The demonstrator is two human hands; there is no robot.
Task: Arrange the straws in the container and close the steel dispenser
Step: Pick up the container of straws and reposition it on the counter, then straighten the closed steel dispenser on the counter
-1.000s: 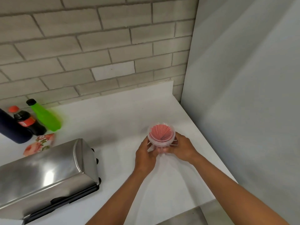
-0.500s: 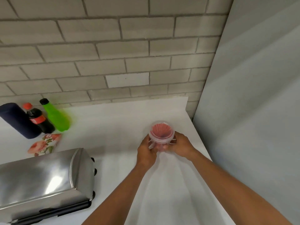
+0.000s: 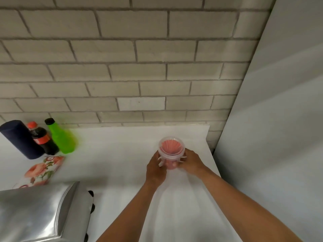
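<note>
A clear round plastic container stands on the white counter, full of upright pink straws. My left hand grips its left side and my right hand grips its right side, low on the body. The steel dispenser lies at the bottom left with its curved lid down.
A dark blue cylinder, a cola bottle and a green bottle stand at the back left by the brick wall. A floral packet lies in front of them. A grey wall panel bounds the counter on the right.
The view has tilted upward, showing more wall and less of the dispenser. Both hands stay wrapped around the container in the same place.
</note>
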